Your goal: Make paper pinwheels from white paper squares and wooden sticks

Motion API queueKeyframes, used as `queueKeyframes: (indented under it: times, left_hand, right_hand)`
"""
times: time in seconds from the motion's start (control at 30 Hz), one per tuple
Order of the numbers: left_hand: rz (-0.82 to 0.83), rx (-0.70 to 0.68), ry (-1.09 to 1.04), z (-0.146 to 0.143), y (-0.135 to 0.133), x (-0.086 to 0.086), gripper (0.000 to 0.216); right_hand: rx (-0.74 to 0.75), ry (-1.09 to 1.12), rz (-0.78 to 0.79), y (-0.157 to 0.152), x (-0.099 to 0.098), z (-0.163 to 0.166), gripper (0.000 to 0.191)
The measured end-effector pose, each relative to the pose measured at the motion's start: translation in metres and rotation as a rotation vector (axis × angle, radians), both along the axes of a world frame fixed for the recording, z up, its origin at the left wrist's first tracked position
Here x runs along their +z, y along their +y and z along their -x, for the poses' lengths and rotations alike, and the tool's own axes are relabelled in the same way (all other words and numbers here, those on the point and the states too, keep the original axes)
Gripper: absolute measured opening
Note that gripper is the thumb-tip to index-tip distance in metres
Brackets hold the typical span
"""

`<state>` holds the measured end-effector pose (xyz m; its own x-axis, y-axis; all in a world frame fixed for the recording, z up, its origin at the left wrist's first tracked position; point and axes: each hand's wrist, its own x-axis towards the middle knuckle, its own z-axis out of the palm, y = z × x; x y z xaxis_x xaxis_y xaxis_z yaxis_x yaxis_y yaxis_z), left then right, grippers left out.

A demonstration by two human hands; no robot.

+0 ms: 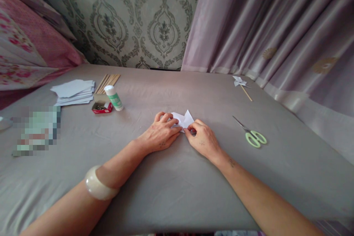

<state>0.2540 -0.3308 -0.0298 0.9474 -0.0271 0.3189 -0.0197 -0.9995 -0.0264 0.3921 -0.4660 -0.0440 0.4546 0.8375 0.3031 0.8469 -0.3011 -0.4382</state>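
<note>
While the paper (186, 120), left of the scissors (249, 131), is pressed by the left hand (161, 132) (whether gripped cannot be told), its edge is pinched by fingers of the right hand (204, 139), presumably against slipping. Elbow room seems allowed by the scissors' distance; far left of them, glue (114, 98) is set nearer the cloth's (171, 191) back edge.

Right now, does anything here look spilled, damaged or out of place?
Nothing looks spilled: the open red box stands upright. The one oddity is the pixelated item at the left, too blocky to identify. The white paper at the left hand and right hand is partly hidden, so I cannot fully judge it.
</note>
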Motion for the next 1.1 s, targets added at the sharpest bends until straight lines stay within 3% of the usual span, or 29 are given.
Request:
queueKeyframes:
  times: [0.83, 0.97, 1.1]
  left_hand:
    - [0.005, 0.011, 0.019, -0.0012, -0.0023, 0.0044, 0.032]
    - [-0.016, 0.006, 0.017, -0.0008, -0.0017, 0.0036, 0.032]
    - [-0.017, 0.012, 0.0, -0.0003, -0.0015, 0.0022, 0.032]
  right_hand:
    - [-0.052, -0.008, 0.088, 0.0044, 0.0038, 0.0035, 0.016]
    - [0.006, -0.143, -0.016, 0.0, 0.0036, 0.0013, 0.021]
    - [0.072, -0.284, -0.013, -0.003, 0.0034, 0.0009, 0.031]
